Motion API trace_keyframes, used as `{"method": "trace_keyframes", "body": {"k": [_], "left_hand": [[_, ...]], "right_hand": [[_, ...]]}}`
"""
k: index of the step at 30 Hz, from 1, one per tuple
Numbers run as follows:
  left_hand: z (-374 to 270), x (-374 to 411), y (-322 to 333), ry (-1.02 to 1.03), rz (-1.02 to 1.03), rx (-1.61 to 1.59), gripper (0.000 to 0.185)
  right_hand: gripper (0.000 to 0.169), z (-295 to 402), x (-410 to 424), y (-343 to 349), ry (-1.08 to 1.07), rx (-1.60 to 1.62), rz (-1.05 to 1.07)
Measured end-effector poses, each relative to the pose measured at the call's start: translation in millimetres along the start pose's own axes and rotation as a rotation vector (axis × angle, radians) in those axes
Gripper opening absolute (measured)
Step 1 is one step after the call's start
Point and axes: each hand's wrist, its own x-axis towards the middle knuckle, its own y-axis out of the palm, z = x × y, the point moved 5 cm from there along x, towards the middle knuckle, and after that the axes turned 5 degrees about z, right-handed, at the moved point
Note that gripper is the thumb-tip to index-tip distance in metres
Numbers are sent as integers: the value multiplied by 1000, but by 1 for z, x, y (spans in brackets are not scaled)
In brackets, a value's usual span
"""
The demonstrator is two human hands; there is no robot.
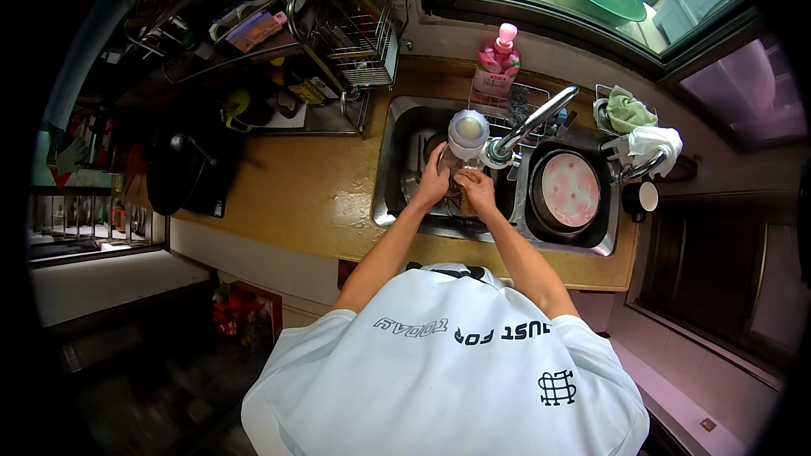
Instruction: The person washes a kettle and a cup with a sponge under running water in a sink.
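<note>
Both of my hands are over the left basin of a steel double sink [388, 158], under the filter head [469, 129] on the chrome faucet [538, 119]. My left hand [433, 181] grips the side of what looks like a clear glass bowl [448, 163]. Beside it, my right hand [476, 189] has its fingers bent at the vessel, with a brownish item [467, 208] just below them; whether the hand holds it is unclear. The filter head and my fingers hide part of the vessel. Dark items lie deeper in the basin.
A pink patterned plate [570, 190] rests in a round pan in the right basin. Behind the sink stand a pink soap bottle [498, 66] and a wire rack [475, 101]. A black mug [638, 199] is at the right; a wok [174, 171] is far left.
</note>
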Motion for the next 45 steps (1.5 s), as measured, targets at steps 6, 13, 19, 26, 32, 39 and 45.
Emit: {"method": "trace_keyframes", "body": {"k": [6,13,19,26,32,39,45], "left_hand": [[3,-13,-12,19,-97,-94,46],[-11,6,-9,-191,336,355,60],[-46,-3,-19,-464,436,275,62],[30,4,4,15,-16,-33,51],[19,-6,-6,20,-3,82,52],[1,-5,-4,-353,425,85,61],[4,13,-11,-37,314,72,59]], "right_hand": [[31,13,-12,27,226,167,259],[13,65,54,-7,-852,-1224,512],[15,81,29,-12,-834,-940,447],[35,-17,-21,27,317,393,57],[25,-1,-9,-9,105,-7,352],[14,102,20,-17,-746,-1234,476],[20,45,22,-48,-357,-756,211]]}}
